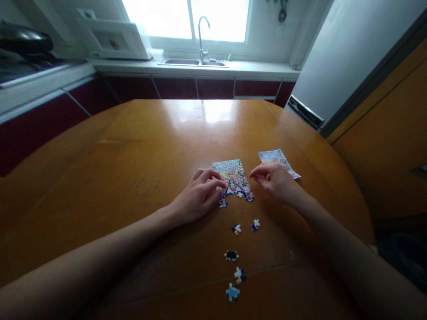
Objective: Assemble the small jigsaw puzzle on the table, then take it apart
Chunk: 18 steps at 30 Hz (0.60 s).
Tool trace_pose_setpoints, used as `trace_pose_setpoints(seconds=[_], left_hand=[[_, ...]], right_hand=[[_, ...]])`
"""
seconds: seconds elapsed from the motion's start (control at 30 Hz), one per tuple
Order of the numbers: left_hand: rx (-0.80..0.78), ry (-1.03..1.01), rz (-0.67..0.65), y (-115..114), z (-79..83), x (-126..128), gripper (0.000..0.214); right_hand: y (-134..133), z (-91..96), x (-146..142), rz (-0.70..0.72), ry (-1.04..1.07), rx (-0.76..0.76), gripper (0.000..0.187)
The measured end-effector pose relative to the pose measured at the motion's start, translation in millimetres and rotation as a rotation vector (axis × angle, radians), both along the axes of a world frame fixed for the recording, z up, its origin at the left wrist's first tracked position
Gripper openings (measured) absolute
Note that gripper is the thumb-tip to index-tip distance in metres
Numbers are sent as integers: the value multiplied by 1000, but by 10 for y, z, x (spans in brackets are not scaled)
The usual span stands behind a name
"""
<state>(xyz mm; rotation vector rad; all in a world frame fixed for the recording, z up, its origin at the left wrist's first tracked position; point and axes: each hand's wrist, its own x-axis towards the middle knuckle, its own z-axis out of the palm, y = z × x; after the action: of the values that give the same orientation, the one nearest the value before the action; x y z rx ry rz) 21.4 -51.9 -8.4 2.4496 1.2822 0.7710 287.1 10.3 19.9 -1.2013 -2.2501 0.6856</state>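
Observation:
A partly assembled jigsaw puzzle [230, 171] lies on the table, its lower edge uneven. My left hand [200, 193] rests at its left side, fingers apart and bent, the tips touching the puzzle. Just off the right edge, my right hand [275, 181] has thumb and index finger pinched together; anything between them is too small to make out. Below the puzzle several loose pieces lie scattered, among them a dark-and-white piece [236, 229], a purple-and-white piece [255, 225], a dark piece [231, 255] and a light blue piece [232, 292].
A printed picture sheet [274, 156] lies partly behind my right hand. The round wooden table [140, 133] fills the middle. Beyond it are a counter with a sink [183, 62], a microwave [113, 41] and a fridge [343, 58] at the right.

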Motion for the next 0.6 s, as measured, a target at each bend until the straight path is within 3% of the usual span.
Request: trace_pose_setpoints(seconds=[0.47,0.6], left_hand=[[-17,-11,4,-3,11,9,18],[-15,-15,1,-5,24,6,17]], right_hand=[[-97,-11,-70,60,-77,-54,21],[-128,-32,-110,56,-107,-93,11]])
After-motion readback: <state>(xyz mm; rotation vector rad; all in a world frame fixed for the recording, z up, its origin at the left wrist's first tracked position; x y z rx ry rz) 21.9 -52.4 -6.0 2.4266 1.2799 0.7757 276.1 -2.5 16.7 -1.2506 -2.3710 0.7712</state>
